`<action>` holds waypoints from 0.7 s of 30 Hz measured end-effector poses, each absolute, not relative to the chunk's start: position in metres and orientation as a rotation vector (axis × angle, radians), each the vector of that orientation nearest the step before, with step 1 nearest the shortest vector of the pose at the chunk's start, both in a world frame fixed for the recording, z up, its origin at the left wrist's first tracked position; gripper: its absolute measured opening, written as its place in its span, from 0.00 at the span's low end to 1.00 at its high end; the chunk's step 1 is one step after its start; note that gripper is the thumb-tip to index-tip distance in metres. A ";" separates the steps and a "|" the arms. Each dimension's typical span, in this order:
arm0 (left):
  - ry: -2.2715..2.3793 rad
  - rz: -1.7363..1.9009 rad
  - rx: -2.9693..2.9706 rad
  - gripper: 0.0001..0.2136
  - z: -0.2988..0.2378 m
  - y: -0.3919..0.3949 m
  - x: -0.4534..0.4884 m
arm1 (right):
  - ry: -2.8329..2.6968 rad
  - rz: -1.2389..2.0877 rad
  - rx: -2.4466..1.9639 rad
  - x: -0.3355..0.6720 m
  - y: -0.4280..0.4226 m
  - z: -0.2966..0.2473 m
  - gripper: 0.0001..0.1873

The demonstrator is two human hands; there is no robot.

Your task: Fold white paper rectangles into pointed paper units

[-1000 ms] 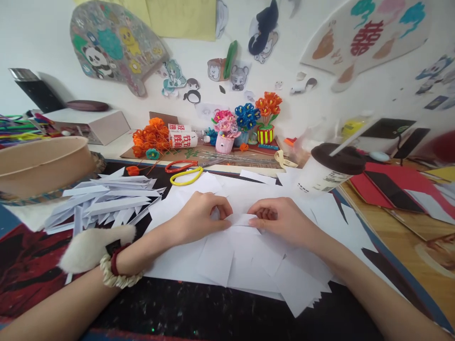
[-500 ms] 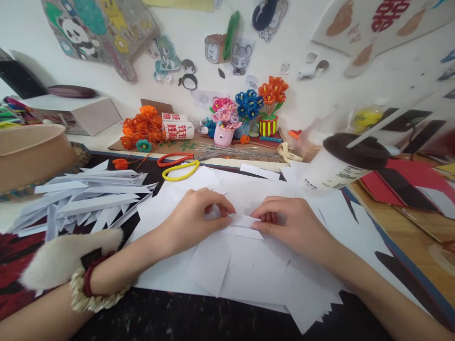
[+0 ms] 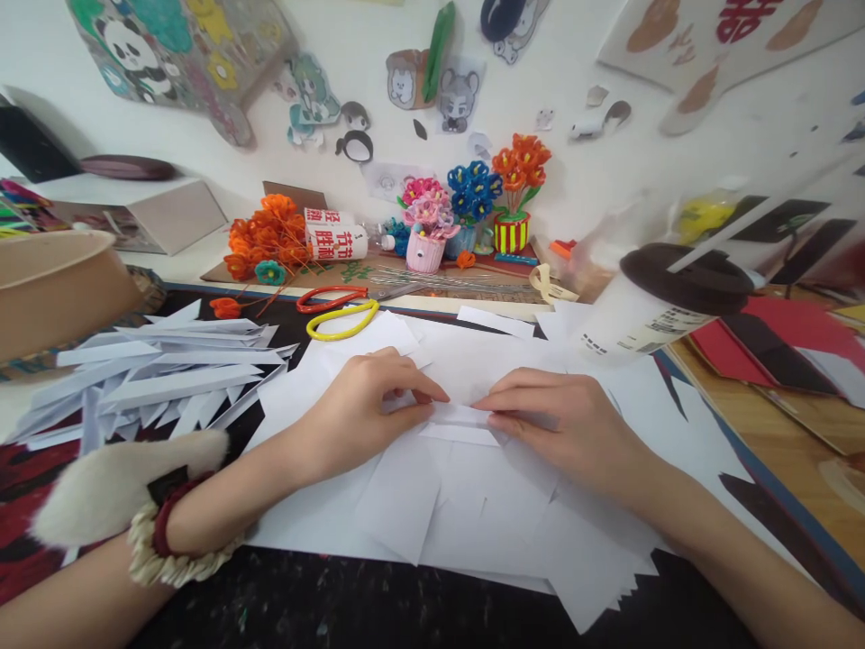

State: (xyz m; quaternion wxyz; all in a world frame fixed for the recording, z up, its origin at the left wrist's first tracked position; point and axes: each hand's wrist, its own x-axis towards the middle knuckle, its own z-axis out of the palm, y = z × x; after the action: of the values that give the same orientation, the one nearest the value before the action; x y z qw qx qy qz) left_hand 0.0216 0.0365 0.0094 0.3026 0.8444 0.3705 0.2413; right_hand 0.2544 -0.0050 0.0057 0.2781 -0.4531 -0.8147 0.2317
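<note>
Both hands, left hand [image 3: 368, 406] and right hand [image 3: 554, 419], are pinching a small folded white paper strip [image 3: 463, 416] over loose white paper sheets [image 3: 432, 505].

Home craft corner or hobby desk. Cartoon paper cutouts [image 3: 442, 90] taped on the wall across the top; pipe-cleaner flowers in small pots [image 3: 473, 212] at centre back; scissors [image 3: 338, 311] and cut white paper strips [image 3: 162, 374] at left on the cluttered surface [image 3: 378, 604].
</note>
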 end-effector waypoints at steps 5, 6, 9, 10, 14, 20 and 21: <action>0.908 0.658 2.331 0.08 0.008 0.037 0.020 | -2.248 0.485 -1.136 0.255 -0.007 0.000 0.13; 0.872 0.664 2.362 0.08 0.008 0.037 0.020 | -2.267 0.447 -1.097 0.255 -0.007 -0.001 0.14; 0.793 0.665 2.468 0.09 0.009 0.035 0.019 | -2.331 0.350 -0.981 0.256 -0.008 -0.004 0.19; 0.786 0.660 2.508 0.09 0.009 0.034 0.019 | -2.346 0.326 -0.954 0.256 -0.008 -0.005 0.20; 0.755 0.642 2.649 0.11 0.008 0.032 0.017 | -2.392 0.267 -0.912 0.258 -0.007 -0.009 0.20; 0.643 0.517 2.849 0.13 0.007 0.031 0.015 | -2.454 0.206 -0.880 0.259 -0.006 -0.011 0.19; 0.634 0.502 2.881 0.14 0.008 0.030 0.015 | -2.467 0.193 -0.876 0.259 -0.007 -0.010 0.19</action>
State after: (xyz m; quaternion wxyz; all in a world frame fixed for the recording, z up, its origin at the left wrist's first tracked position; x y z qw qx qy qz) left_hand 0.0151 0.0302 0.0076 0.0747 0.9601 0.2113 0.1674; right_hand 0.2587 -0.0068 -0.0101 0.2553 -0.3228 -0.9086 0.0711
